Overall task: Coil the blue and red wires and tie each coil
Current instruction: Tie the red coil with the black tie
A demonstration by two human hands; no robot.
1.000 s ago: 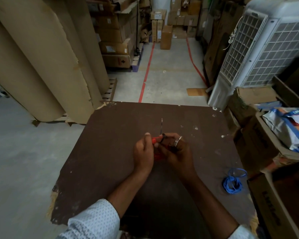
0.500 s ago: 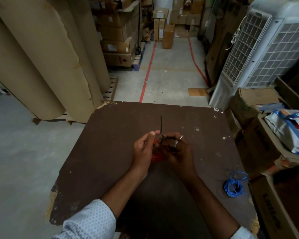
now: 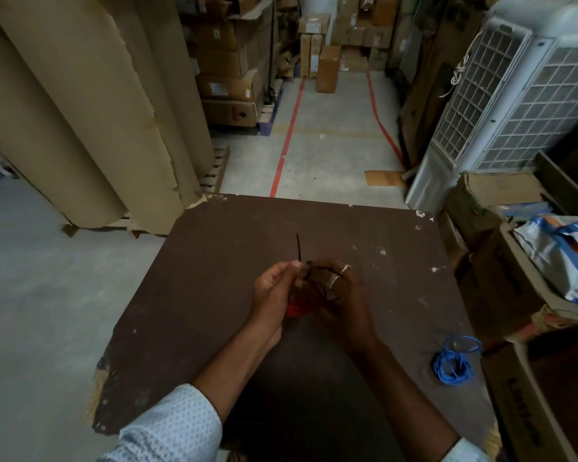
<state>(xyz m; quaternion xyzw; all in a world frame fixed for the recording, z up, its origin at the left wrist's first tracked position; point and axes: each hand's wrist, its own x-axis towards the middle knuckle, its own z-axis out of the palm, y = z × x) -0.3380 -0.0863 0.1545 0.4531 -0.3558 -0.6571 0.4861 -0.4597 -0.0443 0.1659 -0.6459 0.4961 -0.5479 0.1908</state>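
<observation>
Over the middle of the dark brown board point(image 3: 197, 295), both hands meet around a coil of red wire point(image 3: 296, 308), which shows only as a red patch between the palms. My left hand point(image 3: 274, 295) pinches a thin black tie point(image 3: 298, 246) whose free end sticks up and away from me. My right hand point(image 3: 339, 295), with two rings, curls its fingers round the coil and the tie's looped part. The blue wire coil point(image 3: 452, 361) lies alone near the board's right edge, well clear of both hands.
Tall cardboard rolls point(image 3: 80, 111) stand to the left on the grey floor. A white air cooler point(image 3: 514, 95) and open cartons point(image 3: 501, 278) with bags crowd the right side. Stacked boxes point(image 3: 327, 61) line the aisle ahead, marked by red floor tape.
The tie's free end now sticks out longer above the hands. My left hand has opened its grip slightly and shifted up to pinch the tie. The blue coil has not moved.
</observation>
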